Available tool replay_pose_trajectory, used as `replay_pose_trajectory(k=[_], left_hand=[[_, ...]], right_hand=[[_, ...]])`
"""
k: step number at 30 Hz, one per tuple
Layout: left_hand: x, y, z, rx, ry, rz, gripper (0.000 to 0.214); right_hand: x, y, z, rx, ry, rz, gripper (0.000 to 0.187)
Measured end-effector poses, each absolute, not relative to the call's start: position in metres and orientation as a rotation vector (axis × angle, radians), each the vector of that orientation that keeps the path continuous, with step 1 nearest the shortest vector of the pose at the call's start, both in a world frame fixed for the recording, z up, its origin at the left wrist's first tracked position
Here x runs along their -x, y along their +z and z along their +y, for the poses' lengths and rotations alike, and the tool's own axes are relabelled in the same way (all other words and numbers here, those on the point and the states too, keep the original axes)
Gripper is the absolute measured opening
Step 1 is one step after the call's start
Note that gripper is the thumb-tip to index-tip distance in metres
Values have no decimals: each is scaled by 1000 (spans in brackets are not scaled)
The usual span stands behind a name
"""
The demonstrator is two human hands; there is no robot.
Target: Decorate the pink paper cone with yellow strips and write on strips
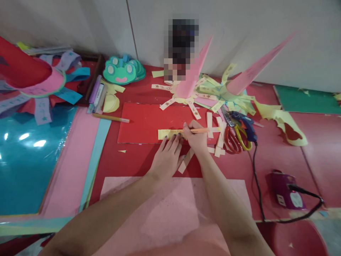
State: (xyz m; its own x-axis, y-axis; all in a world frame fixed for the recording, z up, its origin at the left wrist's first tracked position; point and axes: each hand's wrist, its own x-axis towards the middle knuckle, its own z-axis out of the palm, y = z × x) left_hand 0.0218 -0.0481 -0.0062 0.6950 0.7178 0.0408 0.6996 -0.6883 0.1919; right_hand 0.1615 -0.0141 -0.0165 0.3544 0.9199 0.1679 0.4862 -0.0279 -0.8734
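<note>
My left hand [169,153] is open, its fingertips resting on a yellow paper strip [161,134]. The strip lies on a red rectangular board [140,124]. An orange pen [200,131] with a pale end is pinched in my right hand [196,138], at the right part of the strip; its tip is hidden by my fingers. Beneath my hands, a cream strip [185,163] lies at an angle. More cream strips [218,144] are scattered just right of my right hand.
Red-handled scissors [233,139] and a blue glue gun [246,126] sit to the right, its cable running to a purple power box [286,192]. Pink paper cones [188,83] stand at the back. Green frog cutouts [119,71] and an orange pen [110,118] are to the left.
</note>
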Motion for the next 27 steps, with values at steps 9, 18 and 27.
replay_pose_trajectory(k=[9, 18, 27], left_hand=[[-22, -6, -48, -2732, 178, 1151, 46], [-22, -5, -48, -2741, 174, 1153, 47], [-21, -7, -48, -2734, 183, 1152, 47]], right_hand=[[-160, -17, -15, 1659, 515, -1268, 34], [-161, -15, -14, 1678, 579, -1231, 36], [-161, -16, -14, 1693, 566, -1272, 35]])
